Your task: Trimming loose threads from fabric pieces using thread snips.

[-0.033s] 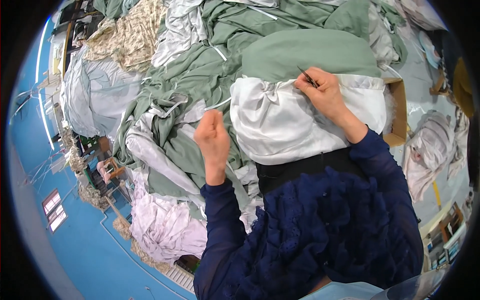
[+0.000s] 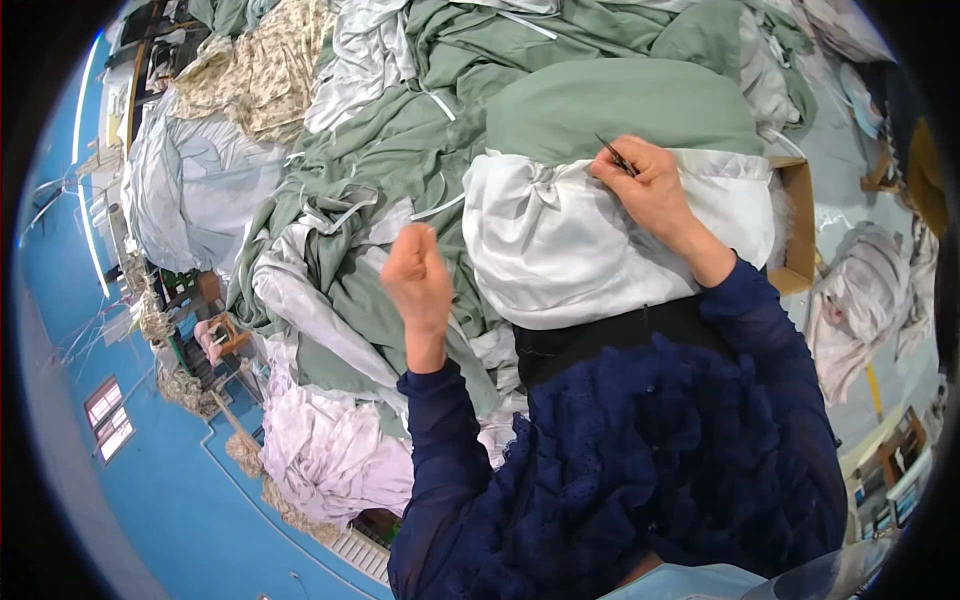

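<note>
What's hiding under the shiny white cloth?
Black cloth peeks out along the near edge of the white cloth, and a cardboard box sticks out past its right side. The middle is covered, so I can't tell what else is under there.

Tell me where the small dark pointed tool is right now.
In the head view, the small dark pointed tool is right of centre, held in the right hand, its tip over the green cloth just beyond the white cloth's edge.
</note>
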`<move>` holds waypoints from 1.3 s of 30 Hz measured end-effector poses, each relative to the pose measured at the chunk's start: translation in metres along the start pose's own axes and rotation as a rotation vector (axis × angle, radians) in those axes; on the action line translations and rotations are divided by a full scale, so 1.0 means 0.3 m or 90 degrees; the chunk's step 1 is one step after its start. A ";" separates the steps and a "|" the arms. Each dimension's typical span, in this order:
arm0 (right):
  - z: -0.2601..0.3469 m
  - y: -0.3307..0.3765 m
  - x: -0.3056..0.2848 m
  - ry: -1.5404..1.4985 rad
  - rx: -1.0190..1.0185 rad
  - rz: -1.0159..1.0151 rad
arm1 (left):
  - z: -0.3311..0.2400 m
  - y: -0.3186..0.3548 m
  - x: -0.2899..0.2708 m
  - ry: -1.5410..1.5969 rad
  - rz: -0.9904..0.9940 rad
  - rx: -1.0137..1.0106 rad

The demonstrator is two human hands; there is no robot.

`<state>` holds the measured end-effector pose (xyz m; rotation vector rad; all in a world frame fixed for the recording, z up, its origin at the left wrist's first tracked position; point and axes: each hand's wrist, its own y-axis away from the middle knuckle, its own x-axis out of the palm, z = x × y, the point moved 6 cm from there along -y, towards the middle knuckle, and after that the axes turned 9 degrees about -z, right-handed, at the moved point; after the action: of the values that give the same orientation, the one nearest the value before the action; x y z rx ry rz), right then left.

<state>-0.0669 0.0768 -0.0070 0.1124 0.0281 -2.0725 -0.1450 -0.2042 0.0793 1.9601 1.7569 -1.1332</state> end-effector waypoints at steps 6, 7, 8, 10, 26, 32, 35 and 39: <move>-0.001 0.015 0.020 -0.003 -0.008 0.022 | 0.062 0.010 -0.177 -0.181 -0.056 0.032; 0.000 0.016 0.024 0.001 -0.012 0.025 | 0.070 0.011 -0.200 -0.200 -0.075 0.048; -0.002 0.017 0.026 -0.001 -0.012 0.026 | 0.079 0.014 -0.221 -0.219 -0.093 0.064; -0.013 0.016 0.027 -0.009 0.009 0.020 | 0.088 0.020 -0.255 -0.266 -0.114 0.108; -0.070 0.005 -0.019 -0.077 0.073 -0.004 | -0.245 0.243 -0.065 0.582 0.828 -0.184; -0.050 0.006 -0.009 -0.064 0.006 -0.004 | -0.489 0.050 0.106 0.914 0.272 0.095; -0.068 0.016 -0.033 -0.124 0.087 0.006 | -0.478 -0.089 0.178 0.472 -0.101 0.143; -0.052 0.016 -0.056 -0.124 0.045 -0.023 | -0.356 -0.093 0.279 -0.099 0.186 0.280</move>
<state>-0.0537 0.0903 -0.0207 -0.0469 -0.1629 -2.1130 -0.1357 -0.0673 0.0990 2.2009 1.1636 -1.6102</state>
